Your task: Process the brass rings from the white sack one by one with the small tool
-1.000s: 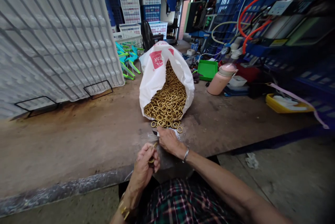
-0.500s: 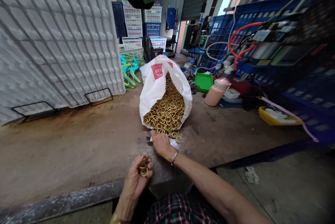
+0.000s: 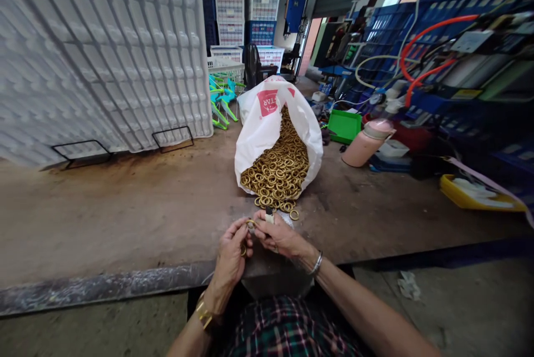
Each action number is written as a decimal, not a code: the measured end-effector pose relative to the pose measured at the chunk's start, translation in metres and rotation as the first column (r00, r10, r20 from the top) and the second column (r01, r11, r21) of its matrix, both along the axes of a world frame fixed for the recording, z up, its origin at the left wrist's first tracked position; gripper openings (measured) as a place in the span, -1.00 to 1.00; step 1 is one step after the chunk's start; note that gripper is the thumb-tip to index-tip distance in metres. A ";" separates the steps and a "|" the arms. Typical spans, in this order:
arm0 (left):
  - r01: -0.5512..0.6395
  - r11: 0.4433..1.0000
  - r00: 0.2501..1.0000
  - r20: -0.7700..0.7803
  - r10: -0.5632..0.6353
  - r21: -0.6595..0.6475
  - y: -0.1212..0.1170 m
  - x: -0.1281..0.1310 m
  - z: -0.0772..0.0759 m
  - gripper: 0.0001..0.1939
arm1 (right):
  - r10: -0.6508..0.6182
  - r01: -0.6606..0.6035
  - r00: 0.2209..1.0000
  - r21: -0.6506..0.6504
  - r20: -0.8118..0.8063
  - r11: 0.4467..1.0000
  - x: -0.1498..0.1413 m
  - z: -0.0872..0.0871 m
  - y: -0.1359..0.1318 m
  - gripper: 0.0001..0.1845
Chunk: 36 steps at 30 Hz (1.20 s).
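A white plastic bag (image 3: 256, 129) with red print lies on its side, its mouth towards me. Gold metal rings (image 3: 279, 168) fill it and spill onto the table. My left hand (image 3: 231, 248) is closed on rings: one ring (image 3: 251, 224) is pinched at its fingertips, and another shows lower in the palm. My right hand (image 3: 283, 237) touches the pinched ring with its fingertips. It also grips a small white-handled tool (image 3: 270, 217) with a dark end, whose kind I cannot make out. A single loose ring (image 3: 294, 215) lies just beyond my right hand.
White ribbed trays (image 3: 137, 56) stand at the left with black wire stands (image 3: 173, 139). Right of the bag are a green tray (image 3: 344, 126), a pink bottle (image 3: 367, 144) and a yellow tray (image 3: 479, 196). Crates (image 3: 231, 6) are stacked behind. The table's front edge (image 3: 104, 286) is near me.
My right hand has drawn back from the rings at the bag's mouth to my left hand. The tool's dark end now points up. A ring now sits at my left fingertips.
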<state>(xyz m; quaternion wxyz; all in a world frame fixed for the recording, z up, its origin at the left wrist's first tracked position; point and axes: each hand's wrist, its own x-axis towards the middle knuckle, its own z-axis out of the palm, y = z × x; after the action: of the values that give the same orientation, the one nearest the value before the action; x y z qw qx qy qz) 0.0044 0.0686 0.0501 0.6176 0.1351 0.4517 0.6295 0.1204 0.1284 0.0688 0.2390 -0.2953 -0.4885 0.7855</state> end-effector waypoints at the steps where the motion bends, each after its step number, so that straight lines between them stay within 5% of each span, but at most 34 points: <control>1: -0.005 1.000 1.000 -0.008 0.005 0.005 -0.001 0.001 0.000 -0.59 | 0.004 -0.004 1.000 -0.031 -0.023 1.000 0.000 0.000 -0.001 -0.67; 5: -0.024 0.999 0.975 -0.218 0.033 0.044 -0.003 -0.001 -0.002 -0.71 | -0.036 0.036 0.998 -0.008 0.044 0.999 0.001 -0.004 0.000 -0.70; 8: -0.024 0.995 0.881 -0.468 0.067 0.096 -0.004 -0.004 0.000 -0.81 | -0.130 0.080 0.967 0.222 0.221 0.972 0.000 -0.005 0.002 -0.74; 11: -0.009 0.983 0.785 -0.607 0.120 0.182 -0.005 -0.004 0.004 -0.89 | -0.280 0.048 0.894 0.547 0.349 0.836 -0.003 -0.001 0.001 -0.75; 13: 0.012 0.982 0.760 -0.639 0.114 0.189 -0.006 -0.003 0.006 -0.89 | -0.346 0.006 0.853 0.654 0.392 0.756 -0.004 0.001 0.000 -0.76; 18: 0.167 0.985 0.918 -0.361 -0.167 -0.031 -0.010 -0.002 0.005 -0.69 | -0.361 -0.025 0.827 0.669 0.432 0.743 -0.004 -0.001 -0.002 -0.73; 22: 0.210 0.977 0.971 -0.113 -0.213 -0.037 -0.011 -0.001 0.005 -0.67 | -0.320 -0.040 0.839 0.637 0.440 0.770 -0.003 -0.001 -0.004 -0.75; 27: 0.182 0.983 0.978 -0.109 -0.181 0.002 -0.012 0.001 0.007 -0.68 | -0.246 -0.031 0.883 0.573 0.400 0.819 -0.002 0.006 -0.005 -0.78; 36: 0.184 0.983 0.971 -0.157 -0.181 0.008 -0.013 0.002 0.007 -0.69 | -0.229 0.002 0.912 0.556 0.339 0.831 0.000 0.007 -0.004 -0.74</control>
<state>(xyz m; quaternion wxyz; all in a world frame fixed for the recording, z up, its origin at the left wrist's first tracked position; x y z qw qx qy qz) 0.0059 0.0555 0.0569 0.6340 0.2318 0.4772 0.5627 0.1204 0.1247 0.0756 0.2584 -0.3958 -0.7096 0.5225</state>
